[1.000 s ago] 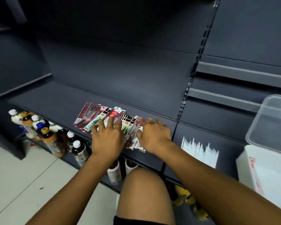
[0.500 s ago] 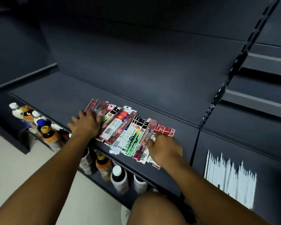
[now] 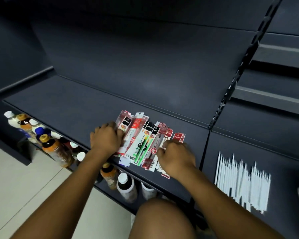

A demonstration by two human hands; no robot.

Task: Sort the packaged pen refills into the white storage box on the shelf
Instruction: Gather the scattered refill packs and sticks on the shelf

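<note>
Red-and-white refill packets [image 3: 141,140] lie bunched between my curled left hand [image 3: 107,139] and right hand [image 3: 177,156]; neither grips yet. Next I must gather and lift them.

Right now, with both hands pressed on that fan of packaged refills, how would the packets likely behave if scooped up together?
The refill packets look thin and flat, so probably light and somewhat floppy. Their glossy wrappers overlap loosely, so they may slide apart rather than lift as one. The left hand and right hand bracket the fan from either side, which suggests squeezing them into a stack first would help.
</note>
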